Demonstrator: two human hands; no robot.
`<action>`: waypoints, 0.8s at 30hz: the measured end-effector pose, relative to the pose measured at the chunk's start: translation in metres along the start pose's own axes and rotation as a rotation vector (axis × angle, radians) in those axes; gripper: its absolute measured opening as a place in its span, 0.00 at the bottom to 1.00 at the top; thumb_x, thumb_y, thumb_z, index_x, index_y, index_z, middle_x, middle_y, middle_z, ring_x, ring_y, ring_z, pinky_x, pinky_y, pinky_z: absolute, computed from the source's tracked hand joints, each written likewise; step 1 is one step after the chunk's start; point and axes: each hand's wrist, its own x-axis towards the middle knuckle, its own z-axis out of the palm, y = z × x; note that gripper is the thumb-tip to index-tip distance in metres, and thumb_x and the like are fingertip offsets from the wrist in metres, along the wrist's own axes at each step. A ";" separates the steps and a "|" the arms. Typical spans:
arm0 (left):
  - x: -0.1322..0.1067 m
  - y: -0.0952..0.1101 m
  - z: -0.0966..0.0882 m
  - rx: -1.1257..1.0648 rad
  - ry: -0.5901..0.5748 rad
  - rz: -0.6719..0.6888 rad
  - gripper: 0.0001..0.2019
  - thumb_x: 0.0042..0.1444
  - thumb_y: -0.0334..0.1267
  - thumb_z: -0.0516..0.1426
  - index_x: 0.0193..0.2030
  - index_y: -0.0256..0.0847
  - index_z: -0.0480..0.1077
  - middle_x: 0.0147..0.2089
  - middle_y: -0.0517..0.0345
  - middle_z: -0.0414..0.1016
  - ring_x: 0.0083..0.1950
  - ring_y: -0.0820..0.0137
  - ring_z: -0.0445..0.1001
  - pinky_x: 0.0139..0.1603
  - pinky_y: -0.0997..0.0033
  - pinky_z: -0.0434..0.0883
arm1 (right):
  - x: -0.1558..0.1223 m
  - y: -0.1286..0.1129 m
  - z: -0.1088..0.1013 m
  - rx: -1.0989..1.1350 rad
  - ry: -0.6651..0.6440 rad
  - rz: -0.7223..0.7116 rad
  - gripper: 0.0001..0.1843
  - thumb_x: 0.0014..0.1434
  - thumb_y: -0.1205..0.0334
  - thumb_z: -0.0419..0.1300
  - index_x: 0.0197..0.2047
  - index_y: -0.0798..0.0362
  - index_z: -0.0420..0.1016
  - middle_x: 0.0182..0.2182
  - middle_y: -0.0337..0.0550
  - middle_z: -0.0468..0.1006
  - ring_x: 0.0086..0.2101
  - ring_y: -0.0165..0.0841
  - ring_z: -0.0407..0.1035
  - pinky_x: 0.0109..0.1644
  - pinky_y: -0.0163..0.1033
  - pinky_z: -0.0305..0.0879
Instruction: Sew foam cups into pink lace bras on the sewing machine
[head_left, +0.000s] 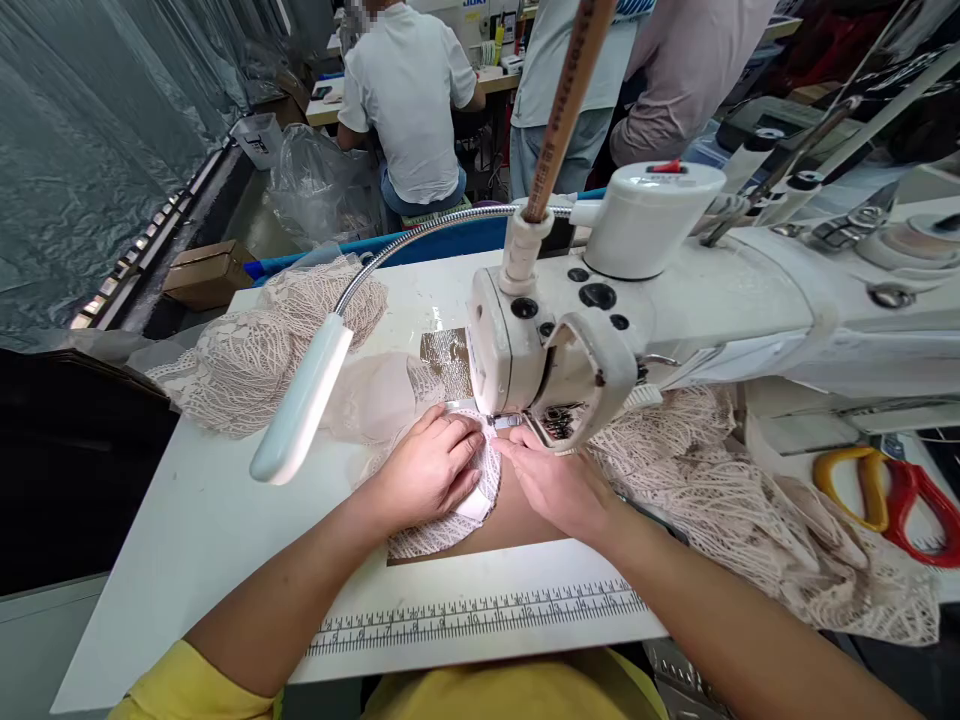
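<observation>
A rounded lace piece (435,535) with a white lining, shaped like a bra cup, lies under the needle area of a white sewing machine (510,340). My left hand (431,465) rests on it, its fingers bent and pressing the lace down. My right hand (555,485) is at the piece's right edge, close to the presser foot (506,422). Its forefinger reaches to that edge and seems to pinch it; the machine's guard partly hides the other fingers. Sheer fabric (371,400) trails from the piece to the left.
Lace heaps lie at the left (247,370) and right (720,500). A lamp (304,400) hangs over the table's left side. Scissors with red and yellow handles (889,500) lie at the right. A printed ruler (480,615) runs along the front edge. Other people are behind the machine.
</observation>
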 end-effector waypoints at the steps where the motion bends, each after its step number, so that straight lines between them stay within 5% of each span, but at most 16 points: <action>1: 0.000 -0.001 0.000 0.007 0.006 0.001 0.15 0.61 0.38 0.52 0.52 0.34 0.68 0.47 0.43 0.72 0.48 0.59 0.70 0.55 0.51 0.65 | 0.000 0.000 0.001 -0.002 0.007 -0.007 0.18 0.62 0.70 0.49 0.47 0.54 0.78 0.39 0.48 0.76 0.33 0.33 0.66 0.38 0.38 0.61; 15: -0.002 -0.009 0.003 0.015 -0.025 0.140 0.14 0.62 0.31 0.51 0.52 0.33 0.69 0.47 0.46 0.74 0.45 0.63 0.71 0.58 0.51 0.64 | -0.003 0.002 0.002 0.015 0.119 -0.093 0.15 0.59 0.73 0.52 0.41 0.53 0.79 0.35 0.43 0.75 0.29 0.31 0.60 0.35 0.38 0.55; 24: -0.004 -0.009 0.008 0.018 0.008 0.112 0.15 0.62 0.33 0.52 0.54 0.33 0.68 0.56 0.43 0.72 0.53 0.59 0.70 0.60 0.51 0.64 | -0.002 0.000 -0.001 -0.008 0.121 -0.078 0.16 0.57 0.74 0.52 0.41 0.52 0.78 0.36 0.42 0.76 0.30 0.31 0.62 0.36 0.38 0.55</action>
